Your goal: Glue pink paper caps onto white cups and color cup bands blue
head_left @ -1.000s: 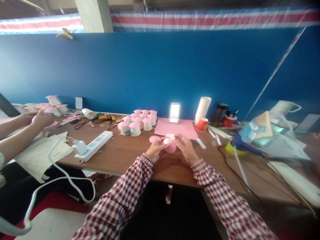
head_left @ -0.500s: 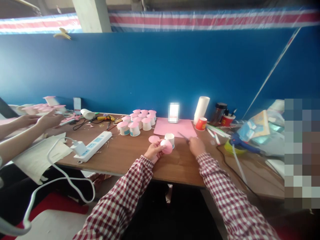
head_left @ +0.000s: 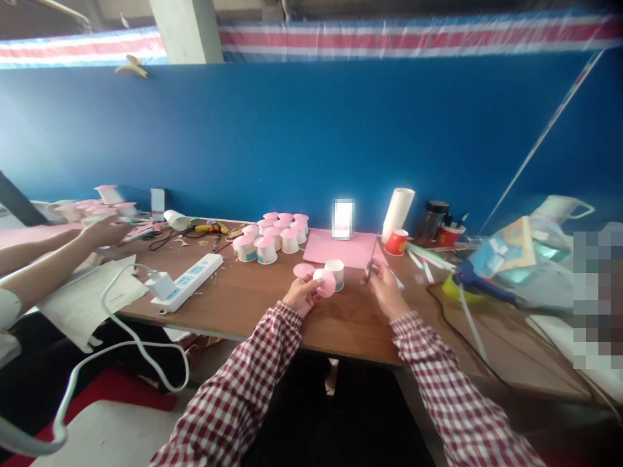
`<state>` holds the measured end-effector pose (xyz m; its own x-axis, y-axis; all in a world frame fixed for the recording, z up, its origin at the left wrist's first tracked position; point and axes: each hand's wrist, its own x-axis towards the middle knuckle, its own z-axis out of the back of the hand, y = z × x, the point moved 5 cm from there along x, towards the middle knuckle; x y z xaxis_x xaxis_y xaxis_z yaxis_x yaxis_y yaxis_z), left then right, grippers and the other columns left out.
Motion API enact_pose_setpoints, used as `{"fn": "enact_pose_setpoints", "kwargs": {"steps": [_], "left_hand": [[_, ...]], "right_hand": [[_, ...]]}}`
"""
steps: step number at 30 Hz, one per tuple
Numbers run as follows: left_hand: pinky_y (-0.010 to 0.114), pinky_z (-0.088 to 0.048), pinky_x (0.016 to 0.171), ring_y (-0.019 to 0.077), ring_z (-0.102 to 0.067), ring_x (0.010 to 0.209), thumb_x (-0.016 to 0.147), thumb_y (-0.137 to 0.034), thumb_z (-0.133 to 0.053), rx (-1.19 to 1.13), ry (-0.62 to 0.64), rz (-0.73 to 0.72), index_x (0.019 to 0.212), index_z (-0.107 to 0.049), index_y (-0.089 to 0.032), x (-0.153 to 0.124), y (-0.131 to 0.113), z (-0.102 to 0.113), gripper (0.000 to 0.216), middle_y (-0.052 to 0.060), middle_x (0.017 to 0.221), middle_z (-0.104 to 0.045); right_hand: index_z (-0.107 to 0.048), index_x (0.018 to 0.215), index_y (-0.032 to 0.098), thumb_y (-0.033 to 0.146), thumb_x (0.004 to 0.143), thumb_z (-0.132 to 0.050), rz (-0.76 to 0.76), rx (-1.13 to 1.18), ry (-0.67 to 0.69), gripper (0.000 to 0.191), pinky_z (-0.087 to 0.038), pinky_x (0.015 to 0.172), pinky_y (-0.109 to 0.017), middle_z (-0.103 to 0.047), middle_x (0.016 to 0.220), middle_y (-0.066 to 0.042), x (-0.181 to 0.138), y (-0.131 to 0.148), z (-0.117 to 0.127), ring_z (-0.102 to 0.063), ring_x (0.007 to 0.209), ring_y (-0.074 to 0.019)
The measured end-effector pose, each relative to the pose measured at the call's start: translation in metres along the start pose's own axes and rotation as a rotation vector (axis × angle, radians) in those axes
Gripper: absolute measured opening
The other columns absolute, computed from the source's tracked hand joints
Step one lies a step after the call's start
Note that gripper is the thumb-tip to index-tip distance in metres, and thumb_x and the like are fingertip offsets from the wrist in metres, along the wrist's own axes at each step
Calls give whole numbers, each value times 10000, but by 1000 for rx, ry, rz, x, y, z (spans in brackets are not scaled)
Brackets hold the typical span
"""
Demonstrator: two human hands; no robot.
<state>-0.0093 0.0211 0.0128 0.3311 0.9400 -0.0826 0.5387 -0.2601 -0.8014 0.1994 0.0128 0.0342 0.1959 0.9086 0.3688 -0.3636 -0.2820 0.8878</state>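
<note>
My left hand [head_left: 298,297] pinches a round pink paper disc [head_left: 325,284] between thumb and fingers. In my right hand [head_left: 388,293] is a pair of scissors [head_left: 372,258], its thin blades pointing up and away from me. Just behind the held disc stands an uncapped white paper cup [head_left: 339,279], its lower side partly covered. Another pink disc [head_left: 304,269] lies beyond my left fingers, near the front edge of a pink paper sheet [head_left: 324,246]. Several upturned-looking paper cups with pink disc tops [head_left: 266,246] stand grouped to the left.
A white power strip [head_left: 187,283] lies on the left, near a co-worker's arms [head_left: 73,250]. At the back stand a lit phone [head_left: 343,217], a white cup stack [head_left: 398,214] and a red paper cup [head_left: 396,242]. A blue glue gun [head_left: 487,285] rests at right.
My right hand has turned the scissors from pointing left to pointing upward. My left hand still holds the disc in nearly the same place. The view has shifted slightly.
</note>
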Motion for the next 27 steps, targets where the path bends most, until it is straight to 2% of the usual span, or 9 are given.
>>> {"fn": "enact_pose_setpoints", "kwargs": {"steps": [2,5,9,14,18,22,27], "left_hand": [[172,-496,546,115,-628,680,637,-202,-733,-22,-15,-11,989,-582,-145,1,-1,3,387,48,841,-658],[155,-483,529,88,-612,629,647,-189,-724,-57,-17,-35,968,-572,-161,3,-3,5,357,23,807,-651],[162,-491,558,90,-615,648,647,-171,-720,-78,-6,-51,976,-571,-153,3,-3,5,362,33,831,-649],[167,-492,578,104,-620,699,642,-158,-719,-61,-23,-74,987,-580,-136,3,-3,5,373,55,871,-648],[162,-486,565,112,-618,717,639,-172,-724,-30,-26,-72,1002,-587,-124,2,-2,4,391,69,882,-647],[162,-486,553,103,-613,691,633,-171,-729,-58,-4,-77,982,-593,-138,2,-3,2,376,47,839,-646],[149,-480,525,90,-613,652,627,-161,-731,-59,4,-55,969,-598,-150,2,-3,1,367,33,810,-650]], "right_hand": [[-507,1084,178,385,783,-568,10,258,38,371,-511,624,-292,-591,824,-29,-12,9,-8,-574,719,-149],[-549,1050,173,387,718,-653,-21,354,99,409,-508,613,-282,-583,832,-31,-29,19,-16,-562,732,-148],[-522,1130,181,372,738,-639,-36,342,255,452,-505,643,-292,-602,880,-53,-45,25,-28,-574,775,-160],[-511,1094,178,353,759,-620,2,280,417,393,-484,699,-292,-578,785,-19,-57,28,-43,-555,722,-133],[-540,1002,170,373,706,-671,-49,187,439,383,-472,720,-287,-570,819,-17,-59,26,-46,-541,743,-131],[-562,1042,151,430,738,-619,-95,140,436,417,-459,662,-271,-570,778,-16,-58,28,-42,-515,681,-120],[-581,1082,137,455,752,-597,-115,148,511,458,-439,608,-255,-543,713,0,-62,32,-44,-479,613,-107]]}}
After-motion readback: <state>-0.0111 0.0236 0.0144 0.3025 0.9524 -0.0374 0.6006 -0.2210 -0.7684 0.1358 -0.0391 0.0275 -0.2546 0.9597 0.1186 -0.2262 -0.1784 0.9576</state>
